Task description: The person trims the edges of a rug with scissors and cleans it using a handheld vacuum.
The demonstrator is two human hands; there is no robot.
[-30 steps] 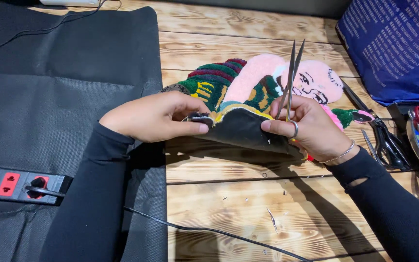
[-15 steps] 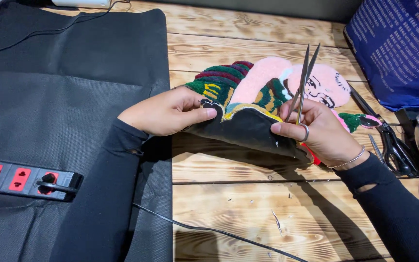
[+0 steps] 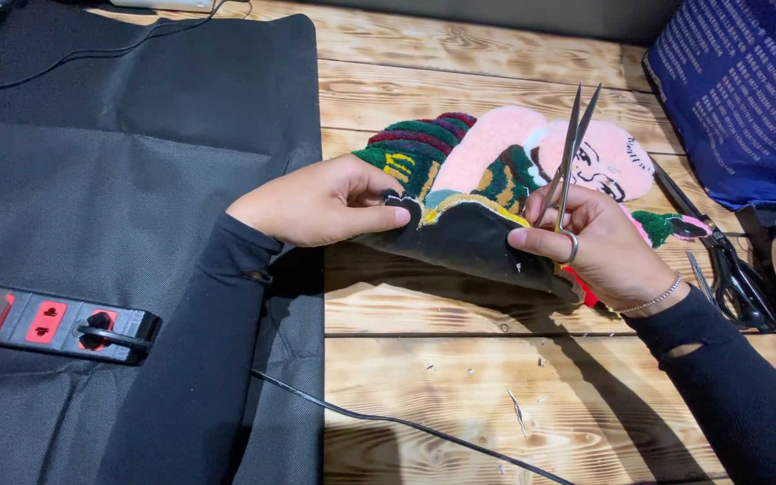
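Note:
A tufted rug piece point(image 3: 487, 162) in pink, green, yellow and red lies on the wooden table, its near edge folded up so the black backing point(image 3: 473, 244) faces me. My left hand point(image 3: 321, 202) pinches that folded edge at its left end. My right hand point(image 3: 599, 247) grips the right end of the fold and also holds slim silver scissors point(image 3: 572, 144), blades slightly apart and pointing up, away from the rug.
Black cloth point(image 3: 119, 180) covers the table's left half. A black power strip point(image 3: 51, 323) with red sockets lies on it, its cable point(image 3: 406, 422) running across the wooden table point(image 3: 460, 386). Black scissors point(image 3: 734, 274) and a blue bag point(image 3: 747, 99) sit at right.
Both hands and the folded rug edge sit a little further right and higher in view than a second ago. The grip on rug and scissors is unchanged.

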